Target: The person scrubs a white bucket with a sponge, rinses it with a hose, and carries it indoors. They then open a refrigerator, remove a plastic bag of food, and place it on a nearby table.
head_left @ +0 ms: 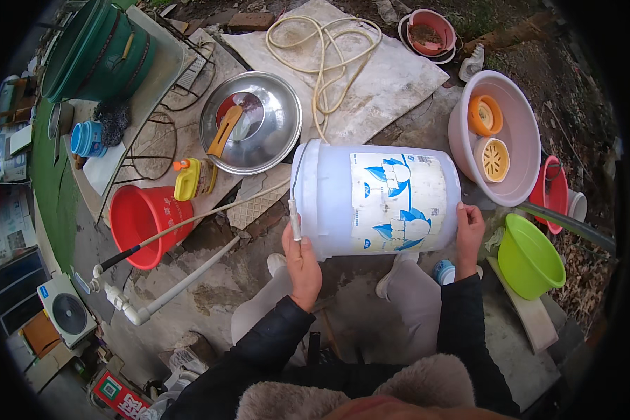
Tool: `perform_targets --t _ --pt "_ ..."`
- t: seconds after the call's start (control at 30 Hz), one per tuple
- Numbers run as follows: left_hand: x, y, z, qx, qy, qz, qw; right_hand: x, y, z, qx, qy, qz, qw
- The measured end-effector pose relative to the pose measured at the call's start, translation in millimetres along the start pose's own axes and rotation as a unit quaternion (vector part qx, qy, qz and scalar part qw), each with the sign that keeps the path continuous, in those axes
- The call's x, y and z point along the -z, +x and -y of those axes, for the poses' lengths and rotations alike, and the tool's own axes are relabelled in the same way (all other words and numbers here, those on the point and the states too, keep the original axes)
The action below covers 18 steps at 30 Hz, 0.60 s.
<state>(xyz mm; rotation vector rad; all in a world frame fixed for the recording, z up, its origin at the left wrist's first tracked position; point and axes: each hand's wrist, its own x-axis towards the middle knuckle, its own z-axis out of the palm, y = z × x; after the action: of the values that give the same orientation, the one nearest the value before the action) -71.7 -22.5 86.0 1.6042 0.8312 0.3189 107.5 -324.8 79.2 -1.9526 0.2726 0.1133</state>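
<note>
A white plastic bucket (pixel 331 199) lies on its side before me, rim end to the left, with a worn blue-and-white label on its wall. My left hand (pixel 302 262) grips it at the rim end, by the handle's white grip. At the base end, my right hand (pixel 468 233) holds the bucket's edge with bent fingers. Whether the bucket rests on anything is hidden. Beyond it, a steel wok lid (pixel 281 115) with a wooden handle lies on the slabs, and a coiled cream hose (pixel 323 68) lies farther back. The bucket's inside does not show.
At left are a red bucket (pixel 131 215), a yellow bottle (pixel 188 181), a white pipe with a tap (pixel 173 289) and a green tub (pixel 105 63). At right are a pink basin (pixel 522 126) holding orange and yellow pieces, a lime basin (pixel 535 257) and a blue container (pixel 443 272).
</note>
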Motion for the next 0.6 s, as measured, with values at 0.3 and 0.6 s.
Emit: perform_targets --t 0.3,0.6 --pt "48 -21 -21 0.132 -0.087 -0.014 0.987 28 -37 41 -0.082 -0.057 0.035 0.994" --pt "85 -77 -148 0.276 -0.294 -0.004 0.915 55 -41 277 0.074 -0.166 0.125 0.975"
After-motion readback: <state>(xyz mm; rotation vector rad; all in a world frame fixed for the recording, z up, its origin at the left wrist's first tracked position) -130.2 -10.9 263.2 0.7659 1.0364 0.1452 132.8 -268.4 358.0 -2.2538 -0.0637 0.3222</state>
